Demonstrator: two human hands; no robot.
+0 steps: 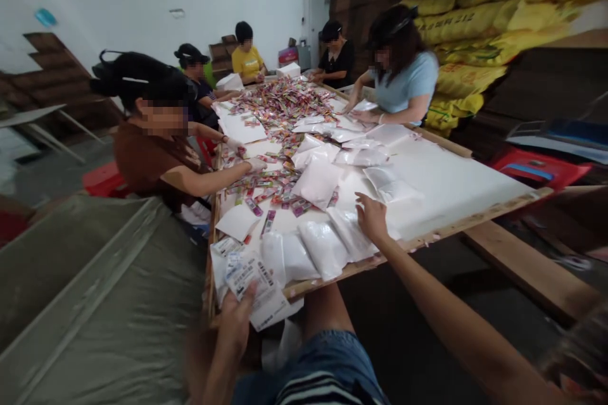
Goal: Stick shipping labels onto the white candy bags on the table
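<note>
1. By the left hand [236, 316], lower left of centre, a sheaf of barcode labels [259, 285] is pinched between thumb and fingers; the sheets are flat, white and printed in black
2. The right hand [373, 218], right of centre, is held with fingers loosely bent and parted; nothing is gripped, and whether the nearest pouch is touched cannot be told
3. Plump white pouches [325, 250] are lined up at lower centre, with others heaped at mid-frame; their skins are glossy and wrinkled, and their contents are hidden
4. All these pouches are borne by a smooth white table [465, 180], bordered by a raised wooden rim [427, 239]
5. At upper centre, a mound of small, shiny, multicoloured packets [285, 98] is spread over the table; loose ones are scattered towards its left edge, where they are handled by a brown-shirted co-worker [147, 158]
6. At upper right, bulging yellow sacks [468, 22] are stacked, their contents unseen
</note>
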